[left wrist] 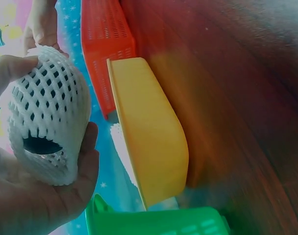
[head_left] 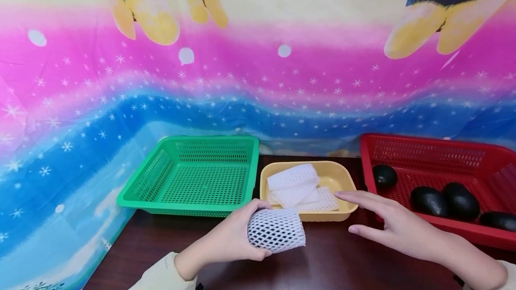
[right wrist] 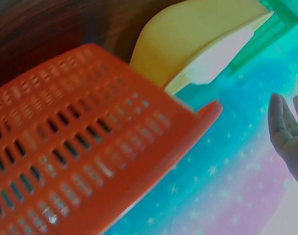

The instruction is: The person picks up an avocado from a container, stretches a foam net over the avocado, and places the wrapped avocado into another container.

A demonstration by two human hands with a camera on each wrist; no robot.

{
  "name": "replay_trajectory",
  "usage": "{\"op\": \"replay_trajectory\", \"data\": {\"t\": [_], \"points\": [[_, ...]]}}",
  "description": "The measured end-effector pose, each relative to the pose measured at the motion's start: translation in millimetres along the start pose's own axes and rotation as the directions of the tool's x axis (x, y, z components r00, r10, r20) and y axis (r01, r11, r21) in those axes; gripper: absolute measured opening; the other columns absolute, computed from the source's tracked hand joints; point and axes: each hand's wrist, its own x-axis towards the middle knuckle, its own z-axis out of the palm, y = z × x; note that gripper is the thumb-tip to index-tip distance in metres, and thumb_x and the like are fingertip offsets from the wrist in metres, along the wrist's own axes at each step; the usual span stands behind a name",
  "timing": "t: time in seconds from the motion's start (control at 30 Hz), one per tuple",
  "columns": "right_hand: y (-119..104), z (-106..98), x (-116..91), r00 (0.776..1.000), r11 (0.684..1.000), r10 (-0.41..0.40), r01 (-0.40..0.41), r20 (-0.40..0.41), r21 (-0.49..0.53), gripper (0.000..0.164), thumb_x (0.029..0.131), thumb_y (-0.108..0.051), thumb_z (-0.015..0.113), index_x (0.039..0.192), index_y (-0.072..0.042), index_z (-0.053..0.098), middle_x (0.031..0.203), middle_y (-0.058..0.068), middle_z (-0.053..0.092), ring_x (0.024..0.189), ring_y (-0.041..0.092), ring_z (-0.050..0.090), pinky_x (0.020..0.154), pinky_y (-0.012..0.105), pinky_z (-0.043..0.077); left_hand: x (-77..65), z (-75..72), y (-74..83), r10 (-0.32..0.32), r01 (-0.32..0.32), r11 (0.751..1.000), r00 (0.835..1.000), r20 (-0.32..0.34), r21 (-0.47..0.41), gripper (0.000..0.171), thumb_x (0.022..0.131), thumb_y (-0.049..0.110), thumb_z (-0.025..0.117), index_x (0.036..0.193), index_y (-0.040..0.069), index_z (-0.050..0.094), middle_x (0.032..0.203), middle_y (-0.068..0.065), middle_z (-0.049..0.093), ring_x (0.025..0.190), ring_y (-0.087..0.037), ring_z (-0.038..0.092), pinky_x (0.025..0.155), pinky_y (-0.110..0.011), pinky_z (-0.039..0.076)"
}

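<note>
In the head view my left hand (head_left: 231, 238) grips a white foam net sleeve (head_left: 277, 231) above the near side of the table. Something dark shows through its mesh, and a dark rounded surface fills part of the sleeve's opening (left wrist: 41, 145) in the left wrist view. Fingers extended and thumb apart, my right hand (head_left: 397, 225) hovers between the yellow tray and the red basket, holding nothing. More white foam net sleeves (head_left: 293, 185) lie in the yellow tray (head_left: 308, 216). Several dark, glossy oval fruits (head_left: 429, 201) rest in the red basket (head_left: 429, 160).
Left of the yellow tray stands a green slotted basket (head_left: 205, 185) with nothing in it. All three containers are on a dark brown wooden table (head_left: 173, 245). A printed cloth (head_left: 282, 79) in pink and blue hangs right behind them.
</note>
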Motion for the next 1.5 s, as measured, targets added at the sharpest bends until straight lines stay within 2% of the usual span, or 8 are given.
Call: {"op": "replay_trajectory", "data": {"t": [0.17,0.4,0.63,0.77,1.0,1.27,1.4,1.5], "points": [[12.3,-8.4,-3.5,0.999,0.998,-0.020,0.017,-0.047,-0.062,0.070,0.089,-0.034,0.082,0.151,-0.030,0.051,0.144,-0.003,0.057,0.128,0.012,0.054,0.087,0.034,0.057,-12.8,-1.9,-6.2,0.008,-0.008,1.000,1.000,-0.015,0.010,0.074,0.070,0.021,0.090,0.131,0.025,0.049,0.118,0.008,0.060,0.106,-0.011,0.058,0.090,-0.032,0.051],[29.6,-25.3,-8.4,0.994,0.993,0.103,-0.105,-0.039,-0.048,0.072,0.090,-0.032,0.080,0.154,-0.027,0.047,0.146,0.010,0.054,0.127,0.039,0.055,0.084,0.057,0.055,-28.9,-6.9,-15.8,-0.037,0.038,0.999,0.998,-0.046,0.020,0.074,0.070,0.022,0.091,0.131,0.021,0.049,0.116,0.005,0.060,0.104,-0.014,0.059,0.087,-0.032,0.052],[46.5,-35.3,-15.2,0.974,0.972,0.226,-0.226,-0.011,-0.065,0.076,0.092,-0.039,0.078,0.157,-0.024,0.042,0.151,0.021,0.045,0.134,0.056,0.038,0.085,0.070,0.049,-41.0,-11.8,-22.8,-0.043,0.046,0.997,0.998,-0.052,0.058,0.073,0.071,0.022,0.091,0.130,0.021,0.048,0.113,0.005,0.061,0.101,-0.012,0.060,0.085,-0.031,0.052],[60.8,-37.5,-21.5,0.959,0.953,0.282,-0.280,0.010,-0.114,0.079,0.092,-0.043,0.076,0.158,-0.018,0.040,0.151,0.030,0.040,0.130,0.057,0.040,0.083,0.071,0.049,-49.5,-15.1,-27.8,-0.057,0.063,0.993,0.996,-0.066,0.102,0.073,0.070,0.025,0.092,0.128,0.026,0.049,0.112,0.005,0.060,0.098,-0.011,0.060,0.081,-0.031,0.052],[85.8,-43.0,-31.5,0.928,0.908,0.373,-0.361,0.018,-0.213,0.078,0.093,-0.049,0.073,0.152,-0.006,0.046,0.145,0.038,0.042,0.122,0.061,0.046,0.082,0.073,0.047,-63.2,-17.3,-43.1,-0.132,0.159,0.966,0.982,-0.138,0.204,0.074,0.067,0.031,0.093,0.127,0.028,0.051,0.111,0.008,0.059,0.101,-0.012,0.057,0.081,-0.037,0.050],[115.3,-53.3,-39.8,0.905,0.877,0.424,-0.416,-0.020,-0.238,0.072,0.093,-0.042,0.076,0.141,0.007,0.052,0.131,0.042,0.051,0.107,0.056,0.055,0.078,0.066,0.051,-70.4,-26.4,-63.1,-0.113,0.129,0.983,0.986,-0.124,0.129,0.072,0.068,0.021,0.093,0.126,0.022,0.050,0.113,0.001,0.060,0.101,-0.017,0.059,0.082,-0.032,0.052],[125.2,-56.2,-40.1,0.898,0.863,0.439,-0.430,-0.027,-0.266,0.070,0.093,-0.040,0.076,0.135,0.011,0.054,0.124,0.043,0.054,0.091,0.046,0.062,0.069,0.059,0.054,-73.7,-31.9,-63.1,-0.123,0.134,0.986,0.987,-0.105,0.104,0.071,0.070,0.020,0.092,0.126,0.022,0.049,0.114,-0.001,0.060,0.100,-0.017,0.060,0.080,-0.031,0.052],[130.9,-57.0,-39.4,0.888,0.848,0.459,-0.446,-0.025,-0.286,0.070,0.093,-0.040,0.076,0.133,0.014,0.054,0.123,0.045,0.053,0.092,0.052,0.061,0.071,0.062,0.052,-75.4,-36.7,-57.3,-0.125,0.130,0.989,0.990,-0.068,0.074,0.071,0.071,0.020,0.091,0.127,0.024,0.049,0.115,-0.002,0.060,0.099,-0.016,0.061,0.077,-0.030,0.052]]}}
